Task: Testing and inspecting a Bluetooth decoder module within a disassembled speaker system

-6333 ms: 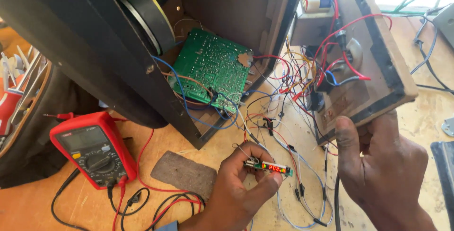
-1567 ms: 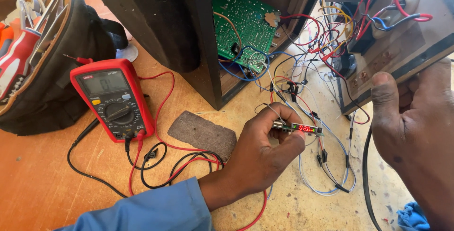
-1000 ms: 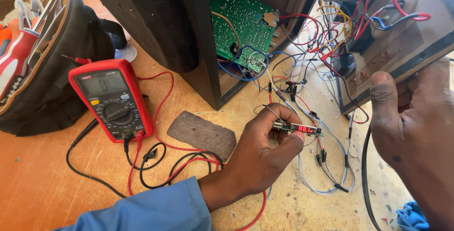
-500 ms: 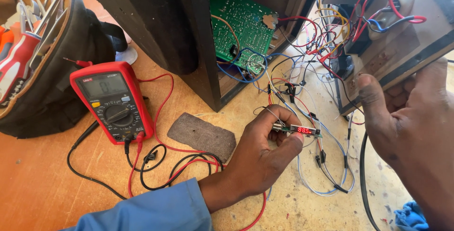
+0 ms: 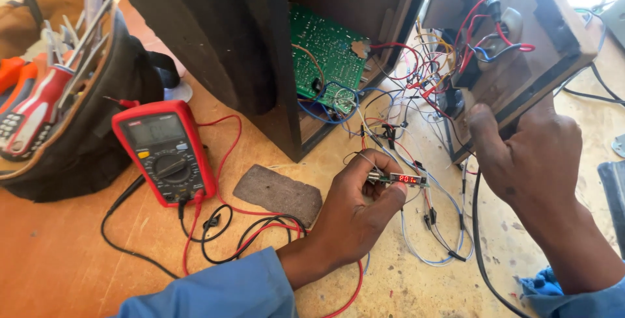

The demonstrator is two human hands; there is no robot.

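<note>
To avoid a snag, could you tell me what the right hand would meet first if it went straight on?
Probably the wooden panel with its wiring; the right hand already seems close, though depth is unclear.

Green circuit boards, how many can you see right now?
1. The green printed circuit board stands inside the open dark wooden cabinet, above the left hand, which holds a small display module with lit red digits. Others may be hidden inside.
</note>
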